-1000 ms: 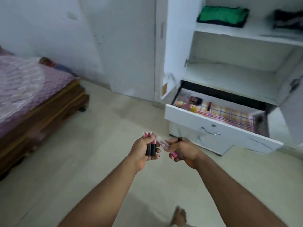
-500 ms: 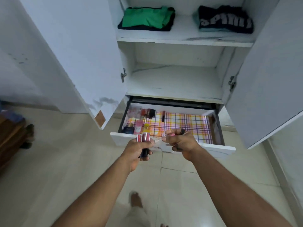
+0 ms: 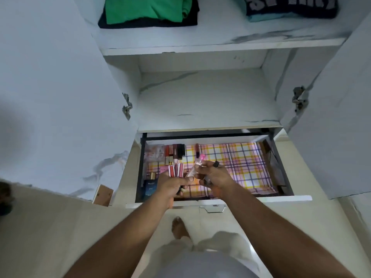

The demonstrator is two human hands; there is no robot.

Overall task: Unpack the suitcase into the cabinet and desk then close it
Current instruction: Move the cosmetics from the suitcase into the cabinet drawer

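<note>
White cabinet (image 3: 200, 93): I am viewing it from above with both doors standing open; the middle shelf is showing only its marbled board.
Drawer (image 3: 218, 201): it is standing pulled out below that shelf, a checked liner (image 3: 241, 161) covering its floor.
Left hand (image 3: 170, 183): I am seeing its fingers curling round a bunch of red tubes (image 3: 176, 170), caps pointing up, over the drawer's left part.
Right hand (image 3: 215, 177): its thumb and fingers are pinching a clear tube (image 3: 197, 163) with a pink cap, tilted toward the left hand; a dark item is poking out behind the knuckles, and I cannot tell what it is.
Cosmetics (image 3: 174, 151): they are lying in a group at the drawer's back left; a blue box (image 3: 150, 187) is sitting at the front left.
Top shelf: a green stack (image 3: 148, 11) is lying at left, a dark stack (image 3: 291, 7) at right.
Foot (image 3: 179, 227): it is resting bare on the floor tiles just before the drawer.
</note>
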